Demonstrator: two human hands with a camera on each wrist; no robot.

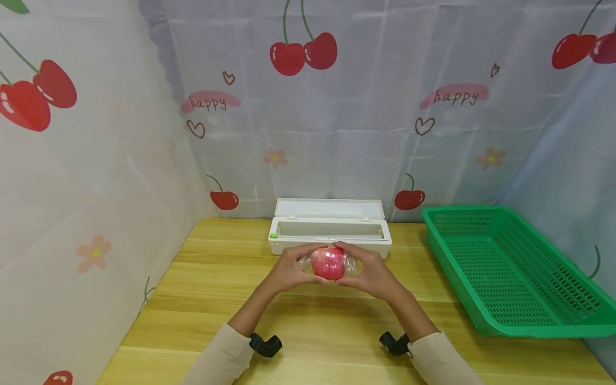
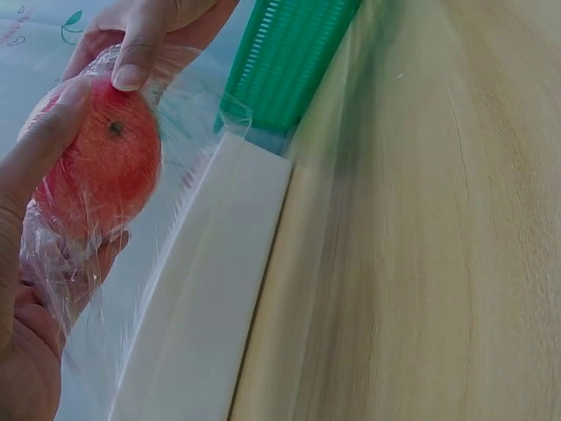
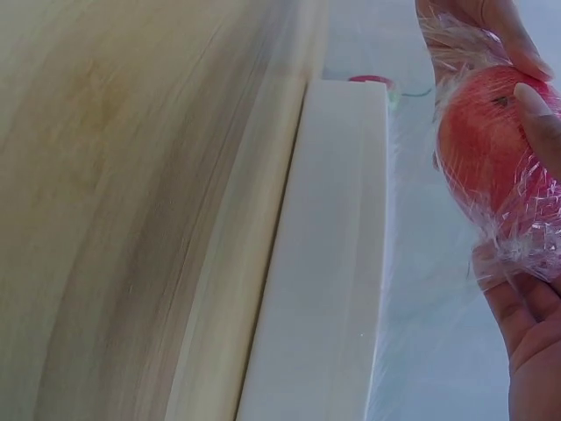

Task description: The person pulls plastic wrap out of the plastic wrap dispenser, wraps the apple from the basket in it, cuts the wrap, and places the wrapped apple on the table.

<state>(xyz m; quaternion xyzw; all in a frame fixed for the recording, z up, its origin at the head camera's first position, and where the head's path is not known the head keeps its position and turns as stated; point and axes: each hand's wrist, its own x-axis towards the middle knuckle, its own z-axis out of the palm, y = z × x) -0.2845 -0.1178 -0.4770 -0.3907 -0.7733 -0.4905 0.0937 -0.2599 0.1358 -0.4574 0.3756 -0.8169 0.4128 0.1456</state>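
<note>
White cloth (image 1: 110, 182) printed with cherries hangs along the left and far sides of the wooden table (image 1: 207, 299). Next comes the left hand (image 1: 290, 271), its grip closed about the left side of a red apple (image 1: 328, 263). Beyond, against the far edge, a white cling-film box (image 1: 289, 247) stands with its lid (image 1: 329, 208) tipped back, which leaves the inside within reach. The apple is held up off the table, near side of the box, inside clear film (image 1: 353, 266) bunched at both ends. The right hand (image 1: 369, 271) grips the opposite side; holding from two ends probably keeps the film gathered and the round fruit steady. Farthest right sits a green plastic basket (image 1: 544, 330), well apart, perhaps so the hands have room.
</note>
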